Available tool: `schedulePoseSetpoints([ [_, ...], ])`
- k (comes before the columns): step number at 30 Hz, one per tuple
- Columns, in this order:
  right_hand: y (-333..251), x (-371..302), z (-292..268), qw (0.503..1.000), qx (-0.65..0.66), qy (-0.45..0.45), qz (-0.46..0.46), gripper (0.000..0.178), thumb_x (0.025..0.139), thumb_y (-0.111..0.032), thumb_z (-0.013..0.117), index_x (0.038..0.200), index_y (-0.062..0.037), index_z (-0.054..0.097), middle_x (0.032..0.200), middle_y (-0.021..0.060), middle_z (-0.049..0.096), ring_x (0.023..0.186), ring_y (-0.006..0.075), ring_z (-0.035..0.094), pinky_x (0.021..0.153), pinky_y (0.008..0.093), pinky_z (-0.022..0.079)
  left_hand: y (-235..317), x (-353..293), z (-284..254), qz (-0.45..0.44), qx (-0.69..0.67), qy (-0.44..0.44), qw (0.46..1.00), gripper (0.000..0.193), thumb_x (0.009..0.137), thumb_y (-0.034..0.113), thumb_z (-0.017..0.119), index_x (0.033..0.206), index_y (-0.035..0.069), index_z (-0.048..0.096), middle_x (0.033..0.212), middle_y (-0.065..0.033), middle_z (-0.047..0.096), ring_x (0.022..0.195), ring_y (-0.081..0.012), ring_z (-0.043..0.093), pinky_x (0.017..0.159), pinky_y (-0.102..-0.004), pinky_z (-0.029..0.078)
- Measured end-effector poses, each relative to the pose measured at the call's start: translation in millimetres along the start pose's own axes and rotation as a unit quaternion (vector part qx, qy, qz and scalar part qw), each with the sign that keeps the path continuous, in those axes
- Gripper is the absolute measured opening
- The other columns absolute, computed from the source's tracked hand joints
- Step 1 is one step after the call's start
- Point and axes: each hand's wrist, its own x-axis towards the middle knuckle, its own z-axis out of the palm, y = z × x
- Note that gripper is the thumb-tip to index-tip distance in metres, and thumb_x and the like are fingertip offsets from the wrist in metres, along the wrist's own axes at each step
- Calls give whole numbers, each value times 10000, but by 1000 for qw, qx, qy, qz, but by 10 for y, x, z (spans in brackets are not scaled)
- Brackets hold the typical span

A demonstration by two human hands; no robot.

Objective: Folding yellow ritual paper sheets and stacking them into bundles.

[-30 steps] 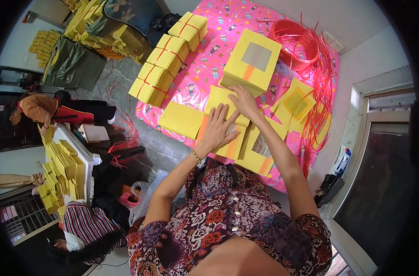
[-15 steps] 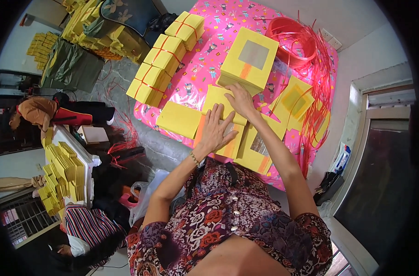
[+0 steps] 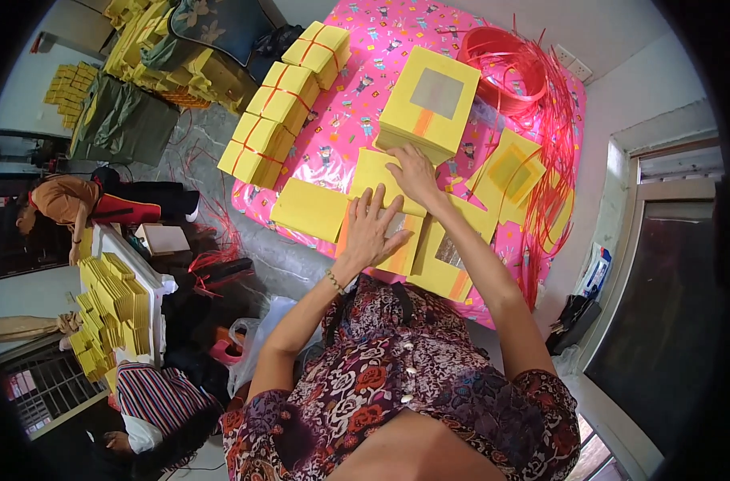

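Observation:
Flat on a yellow paper piece (image 3: 397,255) with an orange stripe and a clear window lies my left hand (image 3: 371,234), its fingers spread. My right hand (image 3: 414,176) rests ahead of it, fingers apart, on a plain yellow flap (image 3: 373,170) beside the front of a tall stack of yellow window papers (image 3: 460,120). Neither hand grips anything. Another plain yellow sheet (image 3: 307,210) lies to the left. A yellow piece with a window and orange stripe (image 3: 441,276) lies under my right forearm.
Tied yellow bundles (image 3: 257,148) line the left side of the pink patterned tabletop (image 3: 333,132). A red strap coil (image 3: 501,104) and loose strands (image 3: 545,168) lie at right. Far left, two people (image 3: 64,196) (image 3: 156,393) flank a white table with yellow stacks (image 3: 120,305).
My hands stay on the same yellow papers, with only a slight shift of the fingers. The whole view has moved a little. At far left, the brown-clad person's arm reaches down to the white table.

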Motion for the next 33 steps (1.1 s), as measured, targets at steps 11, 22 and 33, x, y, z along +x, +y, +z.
schedulePoseSetpoints([
  [11,-33,-4,-31,1000,7,-10,4,337,893,-255,660,1190,-100,624,1118,127,590,1103,323,564,937,455,463,52,-88,-51,-19,45,-2,999,706,894,637,517,1480,250,441,1477,-215,386,1378,-453,289,1126,-594,191],
  [22,-24,-9,-13,1000,5,1,2,336,885,-240,668,1185,-96,623,1107,128,588,1090,330,566,930,465,460,5,-98,-70,-5,39,-11,999,732,885,642,534,1493,251,418,1477,-222,380,1366,-470,289,1121,-582,227],
  [33,-34,-25,36,1000,13,24,-7,319,884,-238,667,1170,-102,622,1090,118,595,1081,324,567,916,462,459,15,-86,-110,-7,23,-14,1000,790,851,661,557,1463,173,448,1411,-236,425,1354,-479,306,1109,-584,247],
])
